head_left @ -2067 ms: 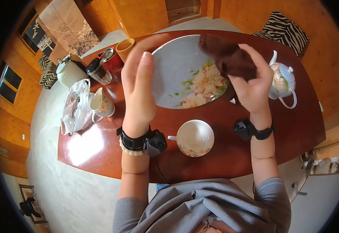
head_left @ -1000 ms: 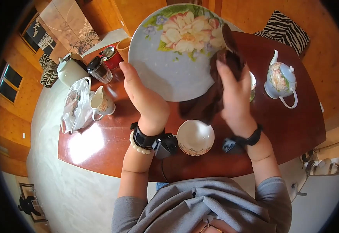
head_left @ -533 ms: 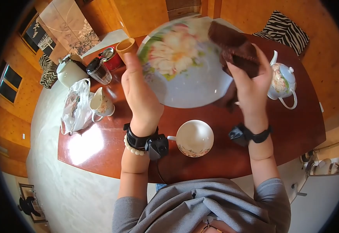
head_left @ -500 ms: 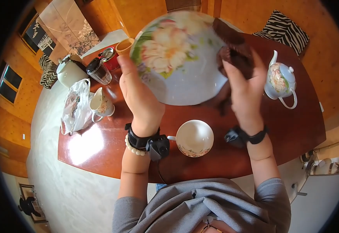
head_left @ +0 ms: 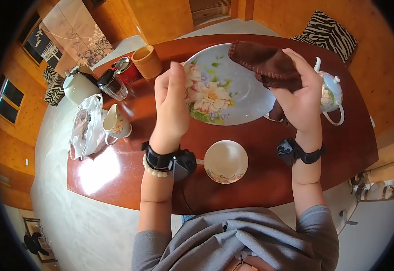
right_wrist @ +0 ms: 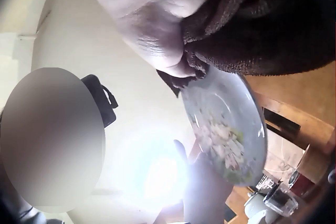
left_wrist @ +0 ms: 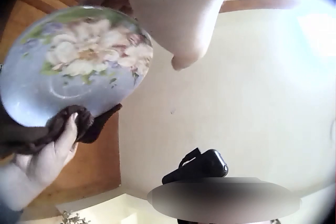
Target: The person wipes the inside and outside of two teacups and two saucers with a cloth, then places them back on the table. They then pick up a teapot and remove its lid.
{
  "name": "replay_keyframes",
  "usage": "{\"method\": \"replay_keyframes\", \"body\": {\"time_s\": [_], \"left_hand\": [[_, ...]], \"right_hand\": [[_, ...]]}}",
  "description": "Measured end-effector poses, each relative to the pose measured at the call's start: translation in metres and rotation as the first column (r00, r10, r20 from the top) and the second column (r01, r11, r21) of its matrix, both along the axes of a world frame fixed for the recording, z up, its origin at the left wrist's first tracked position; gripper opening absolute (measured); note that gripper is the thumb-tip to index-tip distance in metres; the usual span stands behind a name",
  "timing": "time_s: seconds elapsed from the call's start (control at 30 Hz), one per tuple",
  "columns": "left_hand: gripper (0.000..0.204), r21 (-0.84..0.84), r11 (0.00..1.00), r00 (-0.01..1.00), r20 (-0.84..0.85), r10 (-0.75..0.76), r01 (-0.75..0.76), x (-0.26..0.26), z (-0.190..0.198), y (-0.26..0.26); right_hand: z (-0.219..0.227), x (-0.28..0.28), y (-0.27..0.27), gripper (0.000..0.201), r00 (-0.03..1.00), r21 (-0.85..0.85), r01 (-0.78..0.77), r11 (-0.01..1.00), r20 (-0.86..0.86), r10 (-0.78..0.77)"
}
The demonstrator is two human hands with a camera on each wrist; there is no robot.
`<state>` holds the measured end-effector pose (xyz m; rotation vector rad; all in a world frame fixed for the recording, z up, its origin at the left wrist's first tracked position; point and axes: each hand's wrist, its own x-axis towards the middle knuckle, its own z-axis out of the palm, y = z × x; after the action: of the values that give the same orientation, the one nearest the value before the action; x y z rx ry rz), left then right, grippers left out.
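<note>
A large pale-blue plate (head_left: 246, 101) with painted flowers is held up, tilted, over the table in the head view. My left hand (head_left: 172, 108) is at its left rim, thumb straight up and off the plate, fingers partly hidden behind it. My right hand (head_left: 306, 97) grips a dark brown cloth (head_left: 269, 63) with a stitched edge against the right rim. In the left wrist view the cloth (left_wrist: 68, 124) bunches over the rim under the right thumb. The right wrist view shows cloth folds (right_wrist: 273, 35) hanging from the fingers. Below the plate stands a white floral cup (head_left: 226, 161).
A floral teapot (head_left: 331, 95) stands at the right, partly behind my right hand. Along the left are a small jug (head_left: 117, 124), a plastic bag (head_left: 86, 128), a pale kettle (head_left: 78, 86), a black-lidded glass jar (head_left: 112, 86), a red canister (head_left: 126, 70) and a wooden cup (head_left: 148, 62).
The plate has come down and tipped flatter. Its main flowers have turned counterclockwise from the top to the lower left. My right hand and cloth have shifted outward to the right.
</note>
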<state>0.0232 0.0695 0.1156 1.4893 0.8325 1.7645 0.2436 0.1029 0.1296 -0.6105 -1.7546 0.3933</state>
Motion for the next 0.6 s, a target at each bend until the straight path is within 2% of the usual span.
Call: {"method": "replay_keyframes", "body": {"time_s": [0.03, 0.13, 0.17, 0.23, 0.27, 0.3, 0.37, 0.4, 0.43, 0.5, 0.53, 0.57, 0.6], "left_hand": [[0.052, -0.01, 0.996, 0.996, -0.014, 0.087, -0.087, 0.001, -0.003, -0.001], [0.051, -0.013, 0.984, 0.978, 0.101, 0.18, -0.179, 0.002, -0.006, -0.001], [0.051, 0.003, 0.979, 0.97, 0.138, 0.201, -0.203, 0.003, -0.006, -0.001], [0.053, -0.05, 0.967, 0.853, 0.461, 0.245, -0.25, 0.024, 0.003, -0.001], [0.054, -0.082, 0.96, 0.754, 0.603, 0.261, -0.267, 0.031, 0.006, -0.002], [0.058, -0.055, 0.952, 0.803, 0.523, 0.285, -0.302, 0.03, -0.005, -0.002], [0.061, -0.024, 0.899, 0.805, 0.434, 0.404, -0.438, 0.036, -0.019, -0.001], [0.062, -0.004, 0.865, 0.797, 0.388, 0.464, -0.502, 0.043, -0.022, -0.001], [0.058, 0.012, 0.941, 0.786, 0.553, 0.276, -0.339, 0.052, -0.012, -0.006], [0.049, 0.099, 0.951, 0.929, 0.263, 0.259, -0.293, 0.04, -0.021, -0.002], [0.045, 0.135, 0.955, 0.962, 0.108, 0.249, -0.263, 0.031, -0.023, -0.001], [0.033, 0.121, 0.964, 0.967, -0.073, 0.246, -0.236, 0.019, -0.021, -0.002], [0.031, 0.023, 0.978, 0.951, -0.233, 0.205, -0.205, 0.01, -0.015, -0.006]], "right_hand": [[-0.001, -0.002, 0.0, 0.037, 0.995, -0.052, -0.07, 0.996, -0.07, 0.066], [-0.008, -0.015, 0.001, 0.034, 0.976, -0.064, -0.065, 0.996, -0.214, 0.05], [-0.011, -0.021, 0.0, 0.033, 0.952, -0.134, -0.129, 0.982, -0.295, 0.085], [-0.018, -0.036, -0.003, 0.03, 0.879, -0.255, -0.268, 0.929, -0.46, 0.128], [-0.029, -0.047, -0.001, 0.03, 0.885, -0.202, -0.22, 0.954, -0.454, 0.108], [-0.039, -0.058, -0.002, 0.031, 0.846, -0.217, -0.241, 0.946, -0.525, 0.095], [-0.05, -0.083, -0.009, 0.032, 0.733, -0.261, -0.294, 0.919, -0.678, 0.042], [-0.054, -0.089, -0.01, 0.032, 0.713, -0.271, -0.274, 0.923, -0.701, 0.006], [-0.054, -0.085, -0.007, 0.031, 0.737, -0.313, -0.29, 0.904, -0.676, 0.002], [-0.05, -0.07, 0.007, 0.029, 0.76, -0.355, -0.296, 0.887, -0.65, -0.007], [-0.045, -0.062, 0.014, 0.028, 0.761, -0.351, -0.288, 0.891, -0.649, -0.01], [-0.037, -0.056, 0.018, 0.025, 0.728, -0.326, -0.275, 0.904, -0.685, -0.026], [-0.027, -0.045, 0.018, 0.025, 0.793, -0.31, -0.207, 0.928, -0.609, -0.026]]}}
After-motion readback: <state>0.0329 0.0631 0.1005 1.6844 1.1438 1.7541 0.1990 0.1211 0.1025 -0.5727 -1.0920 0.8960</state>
